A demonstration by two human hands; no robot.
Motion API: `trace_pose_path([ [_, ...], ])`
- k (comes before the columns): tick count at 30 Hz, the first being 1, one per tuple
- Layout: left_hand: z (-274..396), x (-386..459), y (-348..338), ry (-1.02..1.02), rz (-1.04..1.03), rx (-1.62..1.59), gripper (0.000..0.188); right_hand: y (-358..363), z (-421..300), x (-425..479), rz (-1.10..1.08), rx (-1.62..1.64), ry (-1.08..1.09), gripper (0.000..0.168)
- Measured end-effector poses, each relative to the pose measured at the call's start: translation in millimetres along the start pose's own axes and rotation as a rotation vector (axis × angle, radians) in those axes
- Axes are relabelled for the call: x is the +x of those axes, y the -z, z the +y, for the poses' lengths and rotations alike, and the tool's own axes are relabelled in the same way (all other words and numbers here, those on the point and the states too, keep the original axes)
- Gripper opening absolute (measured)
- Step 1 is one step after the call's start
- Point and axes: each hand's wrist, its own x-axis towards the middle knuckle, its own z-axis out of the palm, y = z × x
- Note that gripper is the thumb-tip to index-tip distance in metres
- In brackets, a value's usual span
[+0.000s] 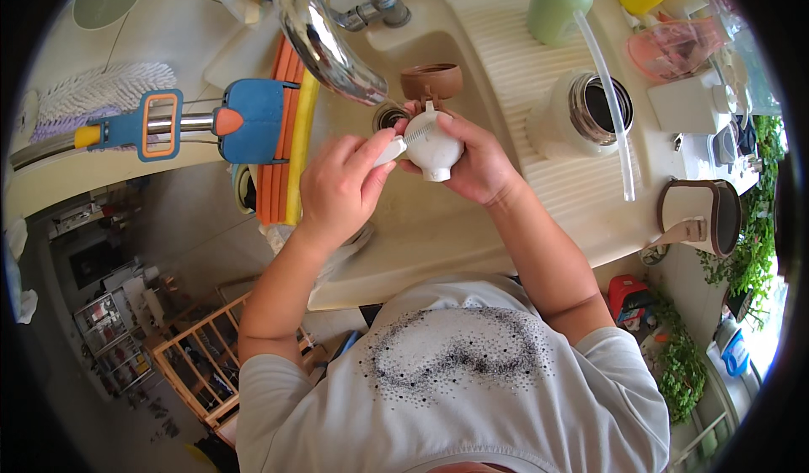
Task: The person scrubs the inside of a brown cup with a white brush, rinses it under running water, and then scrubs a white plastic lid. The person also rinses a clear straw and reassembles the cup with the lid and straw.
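My left hand (338, 185) pinches the white handle of a small brush (390, 150), whose bristles touch a rounded white plastic bottle lid (435, 150). My right hand (483, 163) holds that lid from the right, with its short spout pointing towards me. A brown cap (431, 82) stands flipped back on the lid's far side, joined by a brown hinge. Both hands are above the beige sink (417, 233), just below the curved chrome faucet (316, 36). Part of the drain (389, 117) shows behind my left fingertips. The fingers of my right hand behind the lid are partly hidden.
A sponge mop head (253, 122) in blue and orange lies at the left. On the ribbed drainboard at the right are a wide-mouthed white bottle (553, 119) with a steel rim, a clear tube (610, 97) across it and a green pump bottle (559, 8). A brown-edged sleeve (689, 214) stands farther right.
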Motion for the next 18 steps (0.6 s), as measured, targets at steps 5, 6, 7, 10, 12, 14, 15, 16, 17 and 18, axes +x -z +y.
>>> trace_pose_path([
  [5,6,-3,-3,-0.025,0.008,0.034,0.033,3,1,2,0.042,0.011,0.01,0.032],
  [6,2,-1,-4,0.001,0.019,0.05,0.034,4,0,2,0.044,0.001,0.01,0.031],
  [7,-1,-1,-5,0.028,0.031,0.066,0.035,5,1,3,0.047,0.006,-0.006,0.031],
  [10,4,-2,0,-0.093,-0.01,0.071,0.035,6,2,4,0.049,0.01,-0.024,0.031],
  [12,-1,-1,-4,-0.042,0.01,0.076,0.037,3,-1,2,0.039,-0.006,-0.001,0.032],
  [14,-3,0,4,-0.043,-0.021,0.088,0.037,5,2,3,0.01,0.025,-0.03,0.033],
  [15,-3,0,8,-0.045,-0.035,0.092,0.037,6,2,4,-0.003,0.039,-0.044,0.034],
  [16,2,0,7,-0.118,-0.045,0.093,0.036,6,2,4,-0.002,0.046,-0.044,0.035],
  [17,1,1,6,-0.097,-0.028,0.089,0.037,6,1,3,-0.002,0.054,-0.045,0.036],
  [18,0,1,4,-0.078,-0.015,0.087,0.037,7,1,2,-0.002,0.064,-0.045,0.036],
])
